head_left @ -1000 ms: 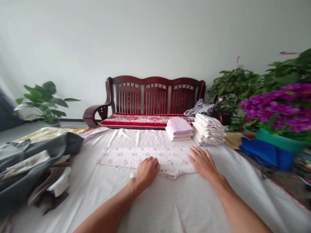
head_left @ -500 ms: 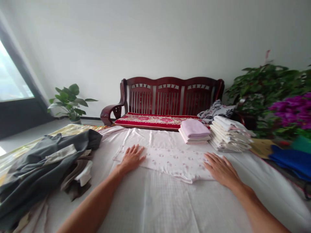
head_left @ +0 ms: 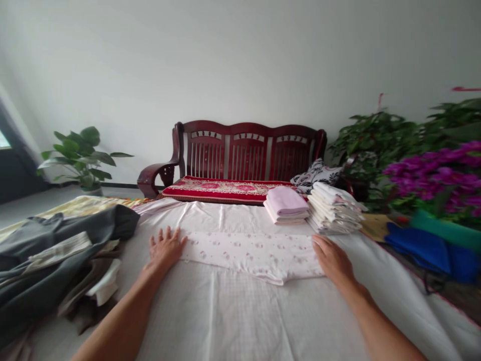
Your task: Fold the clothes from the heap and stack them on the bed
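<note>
The printed garment [head_left: 240, 250] is laid out as a long flat strip across the white sheet [head_left: 240, 321], between the two hands. The left hand [head_left: 165, 249] is now placed over the strip's left end, whereas half a second earlier it is seen further in along the cloth, and a second earlier near the middle. It is laid flat with its fingers spread, so nothing is clasped by it. The right hand [head_left: 333, 259] is kept at the right end; there the fingers, spread wider in the earlier views, are now drawn closer together. Whether the edge is pinched there cannot be told, since the undersides of the fingers are hidden. By this shift both ends are covered at once, and the cloth is judged to be smoothed along most of its length, though the near edge is left uneven where a short bulge juts out, right of the middle. Beyond the strip, the pink folded stack [head_left: 286, 204] and the white folded stack [head_left: 332, 210] are left untouched, and the dark clothes pile [head_left: 99, 228] is left loose on the left
</note>
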A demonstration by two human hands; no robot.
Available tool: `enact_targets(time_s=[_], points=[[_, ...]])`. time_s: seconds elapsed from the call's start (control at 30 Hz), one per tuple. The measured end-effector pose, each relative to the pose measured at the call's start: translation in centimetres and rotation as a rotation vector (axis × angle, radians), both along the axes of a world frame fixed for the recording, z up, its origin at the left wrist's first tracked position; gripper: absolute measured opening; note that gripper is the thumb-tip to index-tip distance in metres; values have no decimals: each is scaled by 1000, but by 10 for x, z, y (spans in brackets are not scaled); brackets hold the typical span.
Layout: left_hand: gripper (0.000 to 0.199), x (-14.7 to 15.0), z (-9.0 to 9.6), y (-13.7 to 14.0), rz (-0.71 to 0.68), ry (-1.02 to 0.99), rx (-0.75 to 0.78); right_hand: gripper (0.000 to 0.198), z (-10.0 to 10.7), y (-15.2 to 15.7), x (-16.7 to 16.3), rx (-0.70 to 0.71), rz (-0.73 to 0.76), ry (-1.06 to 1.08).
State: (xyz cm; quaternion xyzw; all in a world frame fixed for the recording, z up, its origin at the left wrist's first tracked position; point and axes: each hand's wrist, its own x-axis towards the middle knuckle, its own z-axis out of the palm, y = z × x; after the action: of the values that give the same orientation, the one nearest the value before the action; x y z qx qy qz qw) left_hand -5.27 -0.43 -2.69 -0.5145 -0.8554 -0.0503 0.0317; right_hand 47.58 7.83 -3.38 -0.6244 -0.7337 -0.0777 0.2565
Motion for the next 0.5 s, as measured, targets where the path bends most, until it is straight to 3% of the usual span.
enact_targets(time_s=[0.1, 0.23, 0.33, 0.5], points=[[61, -2, -3, -1, -11, 21, 2, 51, 17, -3, 11, -80, -238, 134], [60, -7, -2, -2, -34, -17, 65, 57, 32, -10, 20, -272, -437, 94], [59, -11, 3, -3, 1, -66, 93, 59, 34, -12, 19, -313, -436, 27], [61, -22, 10, 0, 36, -104, 116, 50, 30, -7, 16, -264, -343, -108]])
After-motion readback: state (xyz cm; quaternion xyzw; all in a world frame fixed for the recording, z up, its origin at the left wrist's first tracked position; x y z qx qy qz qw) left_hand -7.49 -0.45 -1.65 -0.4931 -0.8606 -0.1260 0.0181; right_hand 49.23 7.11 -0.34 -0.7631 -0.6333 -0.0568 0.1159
